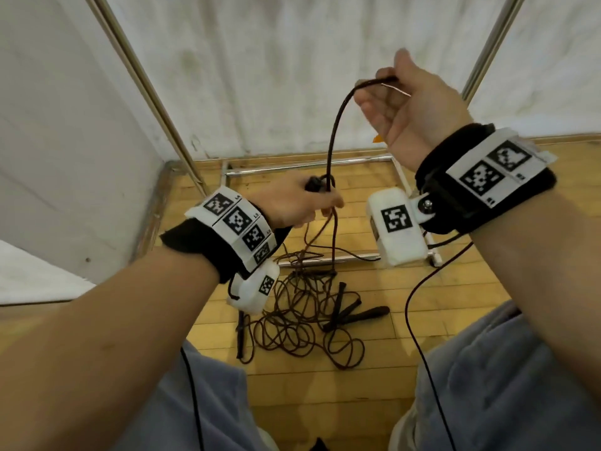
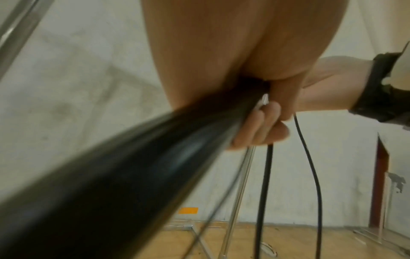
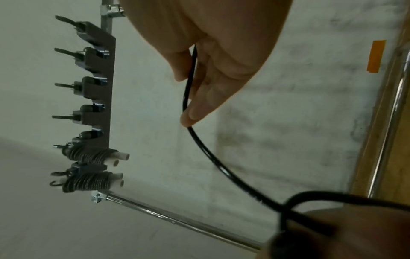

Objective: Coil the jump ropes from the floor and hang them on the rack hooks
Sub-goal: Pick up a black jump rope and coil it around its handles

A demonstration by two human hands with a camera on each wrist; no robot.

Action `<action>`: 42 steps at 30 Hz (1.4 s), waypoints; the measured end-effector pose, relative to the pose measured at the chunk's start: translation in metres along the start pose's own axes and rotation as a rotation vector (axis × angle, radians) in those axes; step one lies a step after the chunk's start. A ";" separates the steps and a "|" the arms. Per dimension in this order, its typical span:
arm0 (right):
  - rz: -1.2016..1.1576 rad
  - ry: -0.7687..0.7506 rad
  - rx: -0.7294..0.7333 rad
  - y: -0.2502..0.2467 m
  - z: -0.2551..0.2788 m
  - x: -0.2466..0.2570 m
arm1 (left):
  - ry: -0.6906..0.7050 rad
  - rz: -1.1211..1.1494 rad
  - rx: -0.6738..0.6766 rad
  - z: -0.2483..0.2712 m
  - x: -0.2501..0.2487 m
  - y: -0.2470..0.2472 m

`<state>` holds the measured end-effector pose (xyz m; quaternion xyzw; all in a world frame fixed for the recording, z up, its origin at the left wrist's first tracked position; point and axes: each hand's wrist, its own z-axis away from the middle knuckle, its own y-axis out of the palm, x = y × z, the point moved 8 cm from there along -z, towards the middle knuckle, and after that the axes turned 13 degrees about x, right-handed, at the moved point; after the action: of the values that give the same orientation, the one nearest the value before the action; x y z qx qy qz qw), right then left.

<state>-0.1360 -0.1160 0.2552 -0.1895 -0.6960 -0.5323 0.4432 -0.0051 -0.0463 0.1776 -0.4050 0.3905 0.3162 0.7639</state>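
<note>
A dark jump rope (image 1: 335, 131) runs from my raised right hand (image 1: 379, 92) down to my left hand (image 1: 320, 205). The right hand pinches the cord (image 3: 188, 98) between thumb and fingers. Curled in the left hand is the rope's black handle (image 2: 133, 175), together with a few gathered strands (image 2: 264, 184) that hang below it. A tangle of more rope (image 1: 302, 320) with black handles (image 1: 357, 315) lies on the wooden floor under my hands. The hook strip (image 3: 97, 84) of the rack shows in the right wrist view, with two coiled ropes (image 3: 91, 156) on its lower hooks.
The rack's chrome base bars (image 1: 309, 167) lie on the floor against a white wall (image 1: 292, 76), with slanting poles (image 1: 146, 92) on both sides. A thin black sensor cable (image 1: 411, 307) hangs from my right wrist. My knees (image 1: 504, 385) frame the rope pile.
</note>
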 end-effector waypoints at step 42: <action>1.262 0.417 0.420 0.021 0.038 -0.113 | 0.279 0.441 -0.408 0.030 -0.025 -0.066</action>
<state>-0.0760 -0.0510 0.1729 -0.3621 -0.4414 -0.0521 0.8194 0.0452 -0.0561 0.2345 -0.4945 0.4985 0.4871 0.5193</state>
